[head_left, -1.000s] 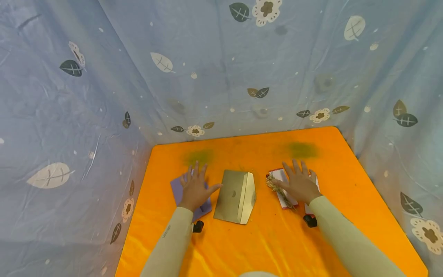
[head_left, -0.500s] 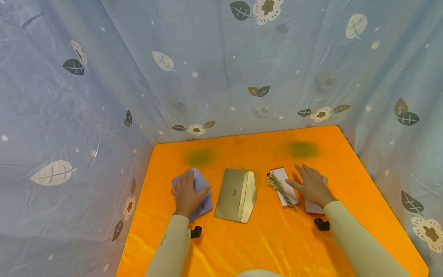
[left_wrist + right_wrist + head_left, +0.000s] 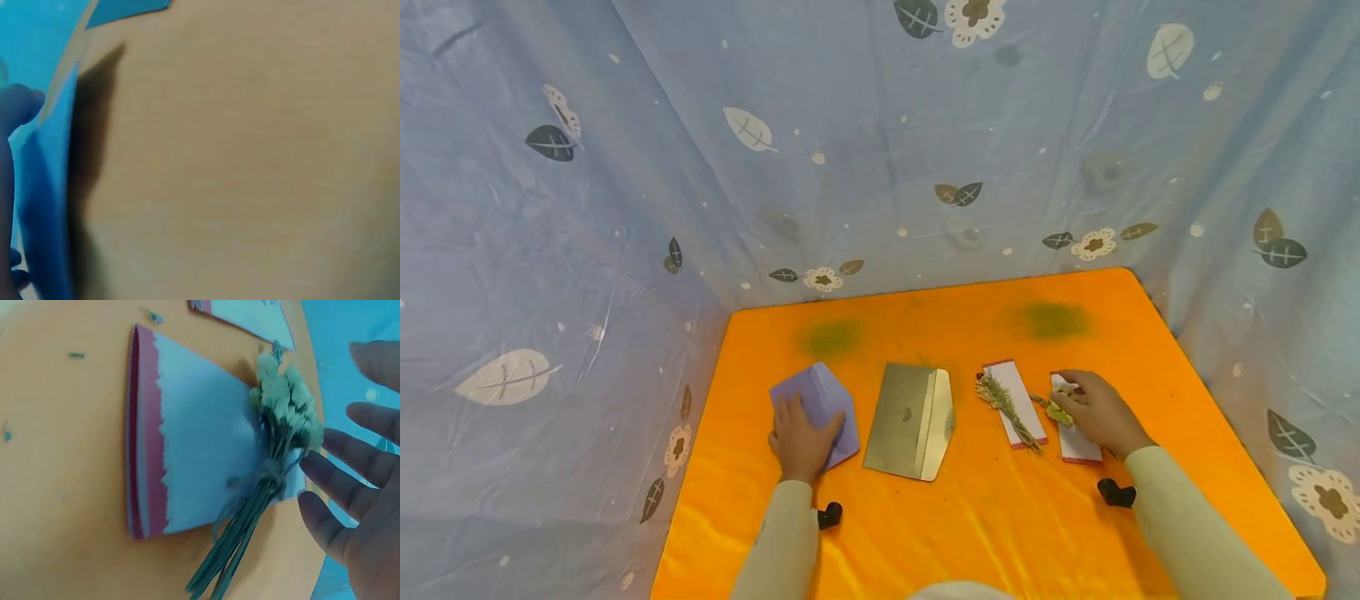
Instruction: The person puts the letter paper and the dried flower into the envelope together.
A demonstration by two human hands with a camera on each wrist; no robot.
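Note:
My left hand (image 3: 800, 442) rests on the lower part of a purple envelope (image 3: 827, 390) at the left, fingers spread and fairly straight. In the left wrist view, one edge of this envelope (image 3: 47, 212) stands off the table and throws a shadow; the hand is mostly cut off. My right hand (image 3: 1105, 417) reaches over a small dried flower bouquet (image 3: 284, 394), tied with string, on a white card with red edges (image 3: 200, 444). Its fingertips are at the yellowish blossoms, with the fingers extended.
A gold envelope (image 3: 898, 425) with its flap out lies mid-table. Right of it, another dried flower bouquet (image 3: 1003, 400) lies on a white, red-edged card (image 3: 1018, 392). Plant crumbs dot the orange tabletop (image 3: 940, 325). A patterned blue curtain (image 3: 850, 167) surrounds the table's far sides.
From hovering over the things, my left hand has come down onto the purple envelope and slid nearer. My right hand has moved rightward to the small bouquet on the right card.

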